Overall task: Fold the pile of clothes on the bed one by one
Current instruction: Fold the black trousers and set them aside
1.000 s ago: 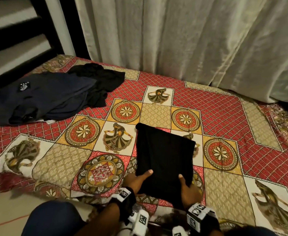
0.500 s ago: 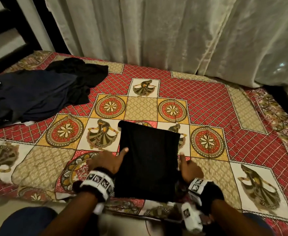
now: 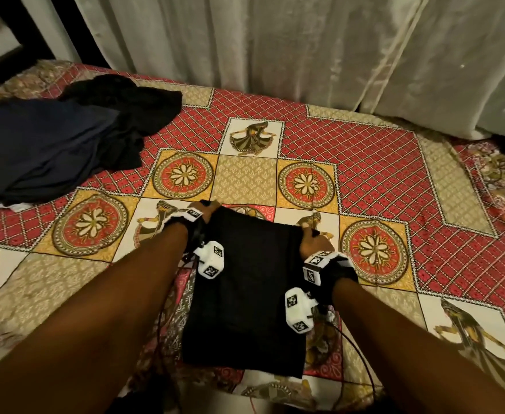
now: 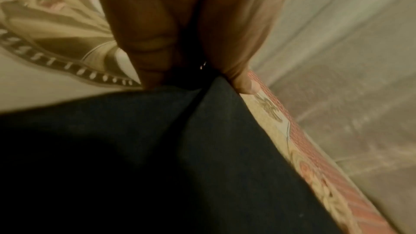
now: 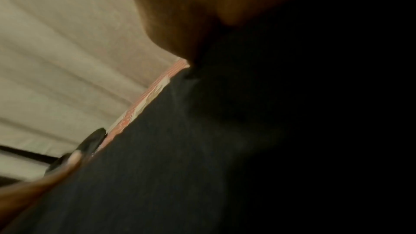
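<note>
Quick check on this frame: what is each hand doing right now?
Left hand: pinching the far left corner of the black folded garment.
Right hand: gripping the garment's far right corner.

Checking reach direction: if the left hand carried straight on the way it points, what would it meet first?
Probably only bare bedspread: the left hand, pinching the black garment at its far corner, points toward the curtain. Depth is unclear.

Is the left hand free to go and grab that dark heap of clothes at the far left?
Probably not yet: the left hand grips a corner of the black garment. Bare bedspread lies between it and the pile.
</note>
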